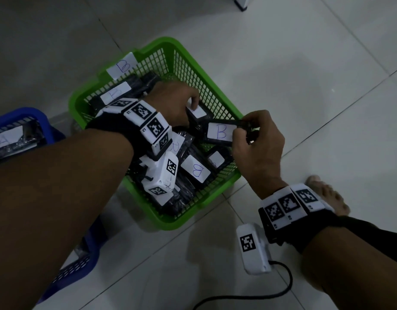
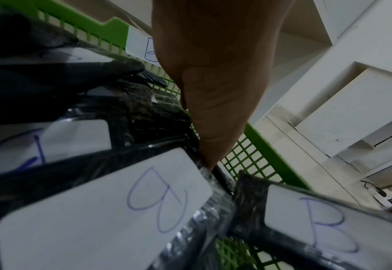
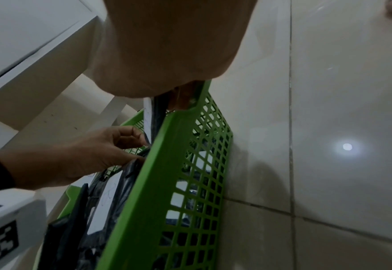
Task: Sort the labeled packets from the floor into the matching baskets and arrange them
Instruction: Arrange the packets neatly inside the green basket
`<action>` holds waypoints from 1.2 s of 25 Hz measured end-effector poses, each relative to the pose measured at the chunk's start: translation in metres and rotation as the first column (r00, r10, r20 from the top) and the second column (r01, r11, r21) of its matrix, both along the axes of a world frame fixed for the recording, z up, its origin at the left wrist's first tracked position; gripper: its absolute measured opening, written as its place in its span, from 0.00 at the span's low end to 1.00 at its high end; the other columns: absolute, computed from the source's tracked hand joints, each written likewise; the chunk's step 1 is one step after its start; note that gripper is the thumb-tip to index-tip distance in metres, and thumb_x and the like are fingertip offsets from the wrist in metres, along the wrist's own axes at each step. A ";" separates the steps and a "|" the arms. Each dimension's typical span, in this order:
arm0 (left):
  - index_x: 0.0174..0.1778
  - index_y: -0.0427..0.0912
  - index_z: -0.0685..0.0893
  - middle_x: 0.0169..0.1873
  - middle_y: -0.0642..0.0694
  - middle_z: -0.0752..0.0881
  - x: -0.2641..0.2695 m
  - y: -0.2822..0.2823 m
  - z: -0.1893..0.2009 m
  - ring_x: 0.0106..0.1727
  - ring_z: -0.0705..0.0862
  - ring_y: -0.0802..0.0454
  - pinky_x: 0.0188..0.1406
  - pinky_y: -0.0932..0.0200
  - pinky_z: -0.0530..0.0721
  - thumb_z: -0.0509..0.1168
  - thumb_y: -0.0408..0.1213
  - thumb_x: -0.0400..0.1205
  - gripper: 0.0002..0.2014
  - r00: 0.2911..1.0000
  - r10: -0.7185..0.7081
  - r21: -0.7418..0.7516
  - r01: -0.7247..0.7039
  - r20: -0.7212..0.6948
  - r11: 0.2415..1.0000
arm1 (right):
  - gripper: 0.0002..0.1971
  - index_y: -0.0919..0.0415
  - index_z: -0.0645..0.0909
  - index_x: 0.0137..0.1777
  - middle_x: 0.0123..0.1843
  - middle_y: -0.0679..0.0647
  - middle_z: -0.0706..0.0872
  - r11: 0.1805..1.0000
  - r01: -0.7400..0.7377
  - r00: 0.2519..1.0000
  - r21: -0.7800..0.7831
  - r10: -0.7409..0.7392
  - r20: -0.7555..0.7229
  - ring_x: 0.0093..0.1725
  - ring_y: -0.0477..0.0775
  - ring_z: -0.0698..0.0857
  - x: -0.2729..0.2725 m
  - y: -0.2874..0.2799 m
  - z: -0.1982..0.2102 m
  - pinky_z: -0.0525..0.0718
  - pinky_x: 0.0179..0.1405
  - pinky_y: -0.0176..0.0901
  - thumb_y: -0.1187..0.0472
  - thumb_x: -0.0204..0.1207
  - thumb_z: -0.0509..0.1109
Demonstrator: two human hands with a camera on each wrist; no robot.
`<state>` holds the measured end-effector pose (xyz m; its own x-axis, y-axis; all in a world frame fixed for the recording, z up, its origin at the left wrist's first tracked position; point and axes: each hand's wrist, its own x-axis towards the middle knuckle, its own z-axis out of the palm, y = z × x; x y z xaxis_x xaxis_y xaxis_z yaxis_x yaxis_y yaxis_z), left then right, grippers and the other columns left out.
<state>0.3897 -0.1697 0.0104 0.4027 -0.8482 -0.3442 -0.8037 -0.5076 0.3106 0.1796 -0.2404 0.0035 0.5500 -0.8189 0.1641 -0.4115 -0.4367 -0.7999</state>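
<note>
Head view, from the left edge: a blue basket (image 1: pixel 39 121) sits on the pale tiled floor (image 1: pixel 327 86), partly cut off by the frame, with a white label marked A (image 1: pixel 5 140) showing among dark packets inside it. Just beside it to the right stands the green basket (image 1: pixel 193 63), a mesh-walled tub whose far-left rim carries a white card marked B (image 1: pixel 122 66). It holds a loose heap of black packets, each with a white B label; one lies flat near the front wall (image 1: pixel 195 168), another at the back left (image 1: pixel 115 93).

The left hand (image 1: pixel 175 101) reaches down into the middle of the green basket, fingers curled around the top edge of a black packet (image 1: pixel 198 113) that stands tilted there. The left wrist view shows a fingertip pressed down at that packet's edge, with B labels close below the camera (image 2: pixel 126 199).

To the right, the right hand (image 1: pixel 255 142) hovers over the basket's right rim and pinches the held packet (image 1: pixel 222 132) by its right end, thumb and fingers closed on the plastic, its B label facing up. This packet is above the heap, touching the packet in the left hand at its left corner. In the right wrist view the green mesh wall (image 3: pixel 190 164) fills the centre, and the fingers (image 3: pixel 183 98) show only partly behind the palm.

At the far right a bare foot (image 1: pixel 327 193) rests on the floor, and a black cable (image 1: pixel 271 294) trails below the right wrist.
</note>
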 end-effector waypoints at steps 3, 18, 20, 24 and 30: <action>0.42 0.51 0.83 0.50 0.48 0.77 0.001 -0.003 -0.003 0.56 0.80 0.42 0.52 0.54 0.77 0.80 0.38 0.65 0.15 1.000 -0.006 0.009 0.006 0.010 1.000 | 0.07 0.62 0.78 0.47 0.39 0.51 0.82 0.997 0.065 0.995 0.039 -0.068 0.077 0.34 0.50 0.81 0.001 -0.002 0.000 0.82 0.33 0.45 0.65 0.70 0.64; 0.60 0.46 0.76 0.44 0.46 0.80 0.009 -0.016 -0.005 0.47 0.79 0.42 0.44 0.53 0.71 0.84 0.52 0.57 0.38 0.997 -0.079 0.145 0.078 -0.001 0.986 | 0.14 0.60 0.80 0.64 0.49 0.49 0.88 0.992 0.084 0.987 0.094 -0.096 0.126 0.42 0.45 0.86 0.003 -0.014 0.001 0.78 0.37 0.25 0.62 0.80 0.66; 0.61 0.44 0.74 0.47 0.40 0.82 0.008 -0.015 -0.007 0.47 0.80 0.40 0.42 0.54 0.72 0.84 0.50 0.62 0.36 0.998 -0.051 0.102 0.053 -0.021 0.993 | 0.13 0.60 0.81 0.63 0.48 0.48 0.88 0.992 0.088 0.987 0.092 -0.100 0.129 0.41 0.44 0.86 0.004 -0.014 0.002 0.76 0.37 0.23 0.62 0.80 0.67; 0.62 0.41 0.74 0.52 0.42 0.81 0.005 -0.008 -0.011 0.50 0.78 0.43 0.44 0.52 0.78 0.86 0.47 0.59 0.40 0.996 -0.020 -0.013 0.019 -0.083 1.000 | 0.13 0.61 0.81 0.62 0.46 0.48 0.87 0.991 0.085 0.986 0.102 -0.098 0.138 0.39 0.41 0.85 0.004 -0.014 0.001 0.76 0.36 0.21 0.63 0.79 0.67; 0.59 0.43 0.78 0.53 0.39 0.80 0.000 -0.005 -0.020 0.52 0.79 0.40 0.46 0.49 0.80 0.80 0.49 0.66 0.29 0.996 -0.092 -0.105 0.093 0.013 0.990 | 0.13 0.60 0.81 0.62 0.45 0.48 0.87 0.988 0.086 0.986 0.130 -0.104 0.133 0.38 0.40 0.85 0.003 -0.014 0.001 0.77 0.35 0.23 0.63 0.79 0.67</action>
<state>0.3896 -0.1745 -0.0100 0.3235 -0.9131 -0.2480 -0.8482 -0.3960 0.3518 0.1831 -0.2546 0.0044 0.4477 -0.8849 0.1284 -0.3273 -0.2957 -0.8975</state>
